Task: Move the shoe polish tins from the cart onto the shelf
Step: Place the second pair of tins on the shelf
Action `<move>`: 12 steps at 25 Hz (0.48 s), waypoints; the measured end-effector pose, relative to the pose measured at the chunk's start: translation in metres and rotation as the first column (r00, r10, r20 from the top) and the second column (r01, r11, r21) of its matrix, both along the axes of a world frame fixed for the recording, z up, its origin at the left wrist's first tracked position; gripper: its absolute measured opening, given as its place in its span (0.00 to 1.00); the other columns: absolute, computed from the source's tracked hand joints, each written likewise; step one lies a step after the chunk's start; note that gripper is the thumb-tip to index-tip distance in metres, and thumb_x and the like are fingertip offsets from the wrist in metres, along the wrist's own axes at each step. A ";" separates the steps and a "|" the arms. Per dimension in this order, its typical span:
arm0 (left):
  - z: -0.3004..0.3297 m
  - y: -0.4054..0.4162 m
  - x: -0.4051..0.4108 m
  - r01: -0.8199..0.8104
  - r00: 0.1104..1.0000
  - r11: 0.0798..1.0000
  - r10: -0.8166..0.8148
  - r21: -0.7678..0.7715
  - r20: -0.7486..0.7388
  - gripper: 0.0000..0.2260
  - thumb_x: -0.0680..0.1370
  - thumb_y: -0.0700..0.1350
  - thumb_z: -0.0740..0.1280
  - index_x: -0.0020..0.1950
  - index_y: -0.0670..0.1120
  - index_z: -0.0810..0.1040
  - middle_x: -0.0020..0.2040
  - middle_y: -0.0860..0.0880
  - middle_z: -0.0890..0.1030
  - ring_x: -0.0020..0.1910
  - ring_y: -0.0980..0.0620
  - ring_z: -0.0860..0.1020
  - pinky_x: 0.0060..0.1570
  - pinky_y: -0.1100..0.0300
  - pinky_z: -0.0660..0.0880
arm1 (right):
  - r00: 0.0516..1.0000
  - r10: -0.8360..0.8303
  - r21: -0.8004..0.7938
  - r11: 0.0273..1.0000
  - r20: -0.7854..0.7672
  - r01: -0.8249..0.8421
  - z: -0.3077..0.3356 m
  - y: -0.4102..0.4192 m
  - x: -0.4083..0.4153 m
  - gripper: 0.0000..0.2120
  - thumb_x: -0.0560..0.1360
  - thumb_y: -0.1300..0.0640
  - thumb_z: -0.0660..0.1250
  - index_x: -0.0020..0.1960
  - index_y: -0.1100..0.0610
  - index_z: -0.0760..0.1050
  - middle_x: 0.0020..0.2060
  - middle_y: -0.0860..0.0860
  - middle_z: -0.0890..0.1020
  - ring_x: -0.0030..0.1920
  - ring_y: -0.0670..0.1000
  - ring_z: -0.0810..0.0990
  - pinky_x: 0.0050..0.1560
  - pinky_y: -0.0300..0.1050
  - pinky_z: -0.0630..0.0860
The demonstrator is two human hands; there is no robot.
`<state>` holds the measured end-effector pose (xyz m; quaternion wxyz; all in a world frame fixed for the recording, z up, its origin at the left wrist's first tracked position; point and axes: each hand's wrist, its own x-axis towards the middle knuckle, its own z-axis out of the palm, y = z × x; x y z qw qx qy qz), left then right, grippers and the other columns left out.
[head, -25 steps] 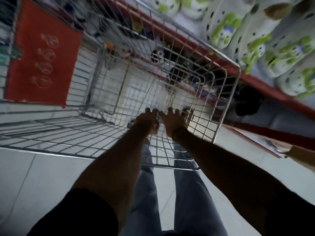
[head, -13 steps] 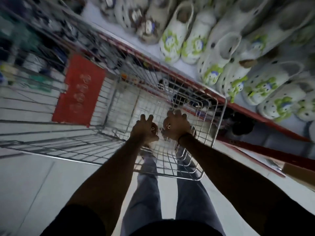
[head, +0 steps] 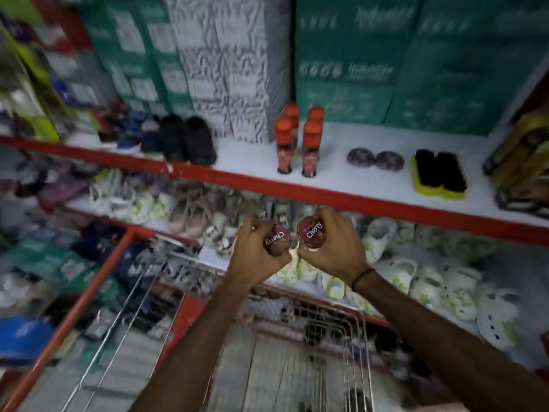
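Light: dim and even indoor, source not visible; no hard shadows, no glare. White shelf (head: 371,176) is the brightest surface; forearms read dark. Sharpness: "Cherry" lettering on the tins (head: 310,231) legible at centre. Blur: heavy motion smear toward the left edge and bottom, wire cart (head: 353,352) streaked. Distortion: wide-angle bowing of shelf edges.

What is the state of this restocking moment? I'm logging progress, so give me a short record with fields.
left hand: the left hand holds a round dark-red polish tin marked Cherry
right hand: the right hand holds a second round red Cherry tin
tins already on shelf: two round dark tins lying side by side
shelf: white shelf with red edge
neighbours: four orange-capped bottles; black-bristled yellow brushes
cart: wire cart below the arms
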<state>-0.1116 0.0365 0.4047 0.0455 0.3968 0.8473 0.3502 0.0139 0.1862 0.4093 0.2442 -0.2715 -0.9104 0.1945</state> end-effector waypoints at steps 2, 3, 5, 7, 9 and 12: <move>0.029 0.031 0.003 0.064 0.998 0.996 -0.063 0.056 -0.008 0.31 0.63 0.54 0.76 0.65 0.47 0.80 0.58 0.46 0.73 0.55 0.51 0.76 0.59 0.65 0.71 | 0.994 -0.073 0.071 0.994 -0.076 0.078 0.031 0.028 0.014 0.28 0.59 0.39 0.70 0.52 0.55 0.72 0.44 0.52 0.81 0.47 0.58 0.77 0.48 0.51 0.74; 0.043 0.049 0.007 0.090 0.996 0.993 -0.089 0.080 -0.017 0.33 0.63 0.53 0.76 0.67 0.48 0.78 0.60 0.46 0.73 0.56 0.52 0.75 0.61 0.65 0.71 | 0.989 -0.108 0.108 0.987 -0.096 0.118 0.045 0.043 0.021 0.27 0.59 0.40 0.71 0.51 0.55 0.72 0.43 0.52 0.81 0.46 0.58 0.77 0.48 0.50 0.74; 0.059 0.088 0.012 0.143 0.989 0.980 -0.139 0.141 -0.043 0.33 0.63 0.53 0.74 0.68 0.47 0.75 0.59 0.46 0.74 0.57 0.50 0.76 0.61 0.59 0.75 | 0.979 -0.186 0.139 0.971 -0.082 0.196 0.066 0.073 0.031 0.27 0.60 0.39 0.72 0.51 0.55 0.73 0.44 0.53 0.82 0.47 0.59 0.79 0.48 0.51 0.76; 0.069 0.131 0.020 0.192 0.980 0.967 -0.182 0.165 -0.077 0.27 0.63 0.52 0.74 0.59 0.46 0.74 0.54 0.46 0.75 0.54 0.47 0.76 0.55 0.54 0.77 | 0.965 -0.261 0.163 0.951 -0.028 0.262 0.077 0.106 0.042 0.30 0.60 0.35 0.70 0.52 0.55 0.74 0.45 0.55 0.83 0.47 0.61 0.81 0.47 0.52 0.79; 0.075 0.172 0.025 0.213 0.976 0.971 -0.207 0.105 -0.063 0.20 0.65 0.51 0.75 0.51 0.46 0.74 0.49 0.46 0.75 0.50 0.45 0.76 0.50 0.54 0.75 | 0.954 -0.293 0.188 0.942 0.058 0.278 0.082 0.132 0.050 0.36 0.60 0.29 0.67 0.55 0.56 0.75 0.45 0.57 0.85 0.46 0.62 0.83 0.45 0.53 0.81; 0.064 0.213 0.030 0.220 0.973 0.975 -0.221 -0.013 -0.063 0.17 0.69 0.54 0.74 0.49 0.43 0.78 0.47 0.41 0.78 0.51 0.40 0.78 0.49 0.55 0.74 | 0.917 -0.323 0.233 0.934 0.234 0.270 0.074 0.159 0.049 0.28 0.67 0.35 0.66 0.55 0.56 0.76 0.47 0.58 0.85 0.49 0.62 0.84 0.48 0.53 0.78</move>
